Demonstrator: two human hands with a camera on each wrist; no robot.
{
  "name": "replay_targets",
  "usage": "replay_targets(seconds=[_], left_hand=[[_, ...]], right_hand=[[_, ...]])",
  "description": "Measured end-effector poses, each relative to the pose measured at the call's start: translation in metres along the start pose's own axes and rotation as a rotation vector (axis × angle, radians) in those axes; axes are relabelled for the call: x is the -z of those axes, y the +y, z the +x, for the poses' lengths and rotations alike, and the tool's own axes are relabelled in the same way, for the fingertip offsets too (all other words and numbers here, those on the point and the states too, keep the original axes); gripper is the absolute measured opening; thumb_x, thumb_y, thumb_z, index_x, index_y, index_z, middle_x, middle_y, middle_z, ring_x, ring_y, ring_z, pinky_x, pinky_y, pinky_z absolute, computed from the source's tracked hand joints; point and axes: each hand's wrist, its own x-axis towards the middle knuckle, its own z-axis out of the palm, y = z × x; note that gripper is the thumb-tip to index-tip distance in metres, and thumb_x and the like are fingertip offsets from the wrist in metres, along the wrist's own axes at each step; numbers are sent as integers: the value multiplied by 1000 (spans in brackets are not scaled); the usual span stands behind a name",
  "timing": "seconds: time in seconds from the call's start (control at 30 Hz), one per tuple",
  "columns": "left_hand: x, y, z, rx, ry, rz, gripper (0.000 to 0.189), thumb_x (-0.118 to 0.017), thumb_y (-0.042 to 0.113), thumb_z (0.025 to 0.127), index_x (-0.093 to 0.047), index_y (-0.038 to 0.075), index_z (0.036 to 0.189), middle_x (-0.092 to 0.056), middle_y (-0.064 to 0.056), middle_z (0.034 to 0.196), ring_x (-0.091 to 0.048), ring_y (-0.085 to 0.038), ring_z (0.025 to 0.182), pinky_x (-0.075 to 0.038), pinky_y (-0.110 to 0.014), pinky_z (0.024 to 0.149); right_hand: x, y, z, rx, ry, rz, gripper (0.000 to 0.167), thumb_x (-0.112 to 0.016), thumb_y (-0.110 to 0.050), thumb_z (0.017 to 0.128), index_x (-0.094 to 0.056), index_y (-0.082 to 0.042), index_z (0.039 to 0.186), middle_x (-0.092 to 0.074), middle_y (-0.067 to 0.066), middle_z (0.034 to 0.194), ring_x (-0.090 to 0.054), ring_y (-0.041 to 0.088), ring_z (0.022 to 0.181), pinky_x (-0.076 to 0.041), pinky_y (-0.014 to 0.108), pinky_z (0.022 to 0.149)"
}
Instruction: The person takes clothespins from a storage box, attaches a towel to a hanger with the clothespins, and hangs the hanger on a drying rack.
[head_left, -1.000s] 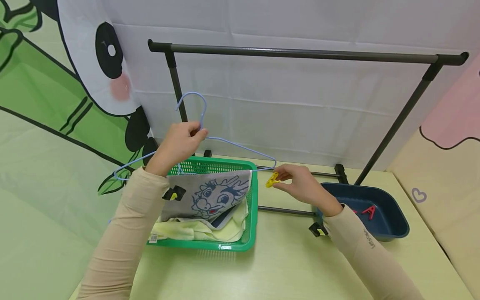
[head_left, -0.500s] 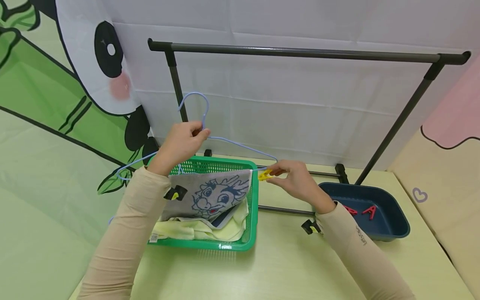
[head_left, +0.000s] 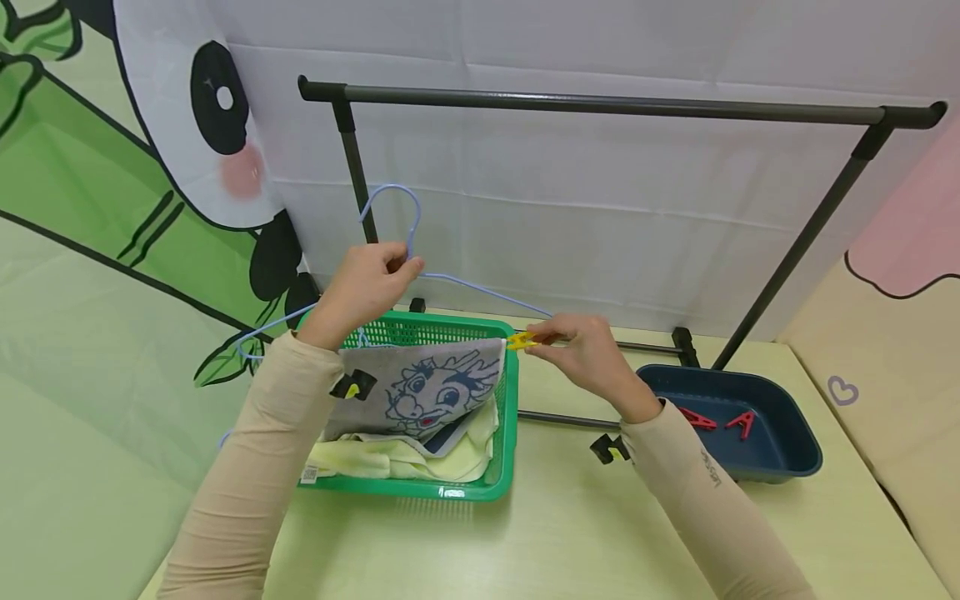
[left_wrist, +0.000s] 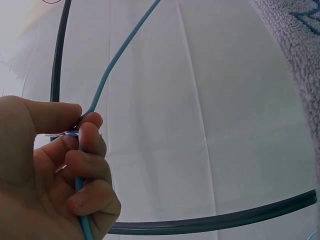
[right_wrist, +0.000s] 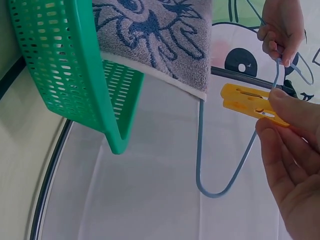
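My left hand grips a blue wire hanger at the base of its hook, fingers curled round the wire in the left wrist view. Over the hanger's lower bar hangs a grey towel with a dark blue cartoon print, low over the green basket. My right hand pinches a yellow clothespin between thumb and fingers. In the head view the clothespin's tip is right at the towel's upper right corner; the right wrist view shows it just beside the towel edge and hanger wire.
The green basket holds pale yellow cloth. A dark blue tub with red clothespins stands at the right. Behind, a dark metal rack spans the table, its top bar above both hands.
My right hand has moved left with the yellow clothespin, bringing it from beside the basket to the towel's corner. The left hand and hanger have shifted very slightly right.
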Motion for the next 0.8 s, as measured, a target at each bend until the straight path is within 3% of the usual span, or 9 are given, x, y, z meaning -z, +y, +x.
replay_targets(seconds=[0.43,0.8], left_hand=[[0,-4,0,12,-3,-41,33,-53,27,98,-50,7,71,-40,-7,59,-41,-24,52,-32,-33,50],[1,-2,-1,6,-2,-34,32,-54,25,97,-50,8,70,-40,-6,58,-40,-24,50,-32,-33,50]], right_hand=[[-10,-8,17,2,-22,38,23,-78,-3,76,-74,-1,98,-71,6,86,-66,11,72,-52,22,65],[-15,-16,26,-32,-123,-26,16,-76,-6,80,-74,-4,96,-70,3,87,-64,10,73,-51,22,64]])
